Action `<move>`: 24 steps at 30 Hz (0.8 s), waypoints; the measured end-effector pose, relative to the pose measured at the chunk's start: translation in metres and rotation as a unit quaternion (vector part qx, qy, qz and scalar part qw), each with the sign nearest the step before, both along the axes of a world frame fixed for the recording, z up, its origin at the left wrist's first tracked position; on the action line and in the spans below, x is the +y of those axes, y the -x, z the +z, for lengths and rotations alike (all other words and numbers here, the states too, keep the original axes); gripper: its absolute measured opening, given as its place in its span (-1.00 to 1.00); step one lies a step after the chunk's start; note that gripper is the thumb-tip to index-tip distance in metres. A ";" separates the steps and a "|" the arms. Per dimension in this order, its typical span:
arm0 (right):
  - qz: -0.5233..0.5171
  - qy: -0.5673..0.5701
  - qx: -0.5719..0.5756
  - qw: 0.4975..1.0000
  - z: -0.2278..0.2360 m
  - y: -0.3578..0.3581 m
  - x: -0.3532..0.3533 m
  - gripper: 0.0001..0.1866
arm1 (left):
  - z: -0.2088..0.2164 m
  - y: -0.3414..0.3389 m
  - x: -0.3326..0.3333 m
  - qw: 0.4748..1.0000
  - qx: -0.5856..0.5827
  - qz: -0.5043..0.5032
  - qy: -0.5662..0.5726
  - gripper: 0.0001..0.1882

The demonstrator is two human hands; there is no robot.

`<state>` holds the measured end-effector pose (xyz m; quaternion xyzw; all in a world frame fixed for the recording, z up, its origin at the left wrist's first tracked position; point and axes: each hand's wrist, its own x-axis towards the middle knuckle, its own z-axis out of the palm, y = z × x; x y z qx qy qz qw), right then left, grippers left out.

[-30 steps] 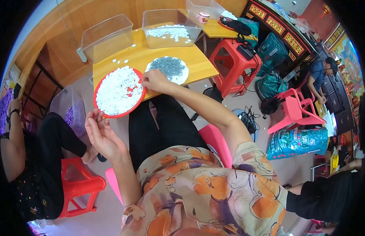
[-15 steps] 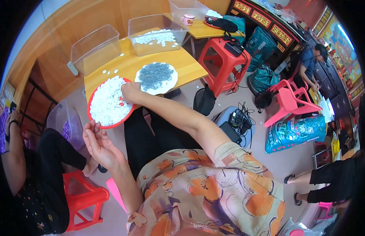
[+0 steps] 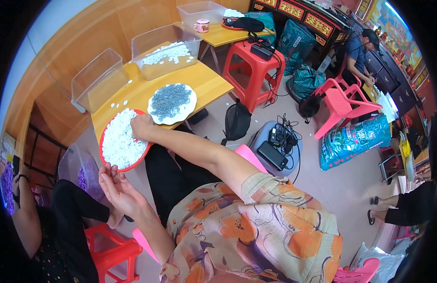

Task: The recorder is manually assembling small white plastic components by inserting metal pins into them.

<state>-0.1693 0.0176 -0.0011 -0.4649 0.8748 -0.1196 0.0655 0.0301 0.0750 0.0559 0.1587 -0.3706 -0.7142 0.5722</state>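
Observation:
A round red tray (image 3: 125, 168) heaped with small white pieces (image 3: 122, 137) juts past the near left edge of the yellow table. My right hand (image 3: 143, 127) is closed over the tray's right side, its fingertips down at the white pieces and hidden from view. Just below the near rim, my left hand (image 3: 120, 189) is palm up with its fingers curled together. Whatever those fingers pinch is too small to make out. Right of the tray, a white scalloped plate (image 3: 187, 111) carries a pile of thin grey pieces (image 3: 171, 101).
Two clear plastic bins (image 3: 166, 52) (image 3: 98, 78) stand on the yellow table (image 3: 213, 85), one holding white pieces. A red stool (image 3: 253, 70), a black bag (image 3: 237, 122) and a cable-covered grey stool (image 3: 275, 146) are at the right. Another person (image 3: 63, 231) sits close on the left.
The whole view has shifted, so table and tray appear further left. My right hand stays at the white pieces; my left hand is still beside the tray's near rim, fingers curled.

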 end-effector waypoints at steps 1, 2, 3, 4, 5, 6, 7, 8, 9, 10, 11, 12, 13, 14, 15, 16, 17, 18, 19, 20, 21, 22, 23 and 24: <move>0.004 0.013 0.005 1.000 -0.006 0.001 -0.004 -0.73 | 0.000 0.000 0.000 1.000 0.001 -0.001 -0.001 -0.74; 0.009 0.025 0.011 1.000 -0.010 0.002 -0.006 -0.73 | 0.000 0.000 0.000 1.000 0.001 -0.001 -0.003 -0.73; 0.010 0.026 0.010 1.000 -0.013 0.003 -0.007 -0.73 | 0.001 0.000 0.001 1.000 0.001 0.000 -0.003 -0.73; 0.016 0.033 0.014 0.999 -0.017 0.005 -0.009 -0.73 | 0.002 0.000 0.001 1.000 -0.004 0.000 -0.007 -0.73; 0.023 0.040 0.016 0.999 -0.020 0.007 -0.011 -0.74 | 0.003 0.001 0.002 1.000 -0.010 0.000 -0.011 -0.73; 0.032 0.038 0.014 0.999 -0.023 0.008 -0.011 -0.74 | 0.003 0.000 0.001 1.000 -0.011 0.009 -0.013 -0.73; 0.068 0.064 0.027 0.995 -0.024 0.010 -0.007 -0.75 | 0.001 -0.001 -0.001 1.000 -0.004 0.004 -0.013 -0.73; 0.105 0.090 0.038 0.990 -0.025 0.014 -0.004 -0.76 | 0.001 -0.002 -0.002 1.000 0.003 0.001 -0.014 -0.74; 0.064 0.090 0.009 0.994 -0.020 0.018 -0.001 -0.76 | 0.002 -0.003 -0.003 1.000 0.014 -0.008 -0.009 -0.74; 0.027 0.088 -0.017 0.996 -0.012 0.022 0.002 -0.77 | 0.001 -0.004 -0.005 1.000 0.019 -0.004 -0.006 -0.74; 0.013 0.107 -0.012 0.994 -0.005 0.028 0.008 -0.78 | 0.002 -0.004 -0.006 1.000 0.020 -0.001 -0.006 -0.75; -0.003 0.126 -0.006 0.992 0.001 0.034 0.013 -0.80 | 0.004 -0.004 -0.007 1.000 0.021 0.000 -0.005 -0.76; -0.005 0.128 -0.016 0.992 0.005 0.040 0.017 -0.81 | 0.003 -0.004 -0.009 1.000 0.019 0.011 -0.007 -0.76; -0.008 0.131 -0.025 0.991 0.008 0.042 0.018 -0.83 | 0.001 -0.004 -0.011 1.000 0.018 0.010 -0.010 -0.77; -0.004 0.129 -0.028 0.991 0.009 0.044 0.019 -0.83 | 0.000 -0.003 -0.012 1.000 0.017 0.004 -0.011 -0.78; 0.010 0.108 -0.027 0.994 0.010 0.044 0.019 -0.82 | 0.000 -0.003 -0.011 1.000 0.016 0.009 -0.012 -0.78; 0.023 0.088 -0.026 0.995 0.011 0.042 0.018 -0.81 | 0.001 -0.003 -0.011 1.000 0.014 0.013 -0.014 -0.79; 0.024 0.089 -0.027 0.995 0.008 0.041 0.016 -0.81 | 0.002 -0.001 -0.009 1.000 0.012 0.013 -0.016 -0.80; 0.056 0.072 -0.016 0.996 0.004 0.039 0.014 -0.80 | 0.003 -0.001 -0.008 1.000 0.012 0.011 -0.015 -0.80; 0.089 0.055 -0.005 0.994 0.000 0.036 0.013 -0.79 | 0.005 -0.001 -0.007 1.000 0.011 0.011 -0.014 -0.80; 0.091 0.056 -0.005 0.994 0.002 0.029 0.012 -0.79 | 0.005 -0.002 -0.007 1.000 0.010 0.014 -0.015 -0.80; 0.093 0.034 0.014 0.995 0.003 0.021 0.012 -0.78 | 0.005 -0.004 -0.007 1.000 0.008 0.018 -0.017 -0.80; 0.096 0.013 0.032 0.995 0.005 0.014 0.012 -0.76 | 0.005 -0.005 -0.008 1.000 0.009 0.020 -0.016 -0.80; 0.095 0.014 0.033 0.995 0.004 0.013 0.011 -0.76 | 0.005 -0.005 -0.008 1.000 0.009 0.019 -0.015 -0.80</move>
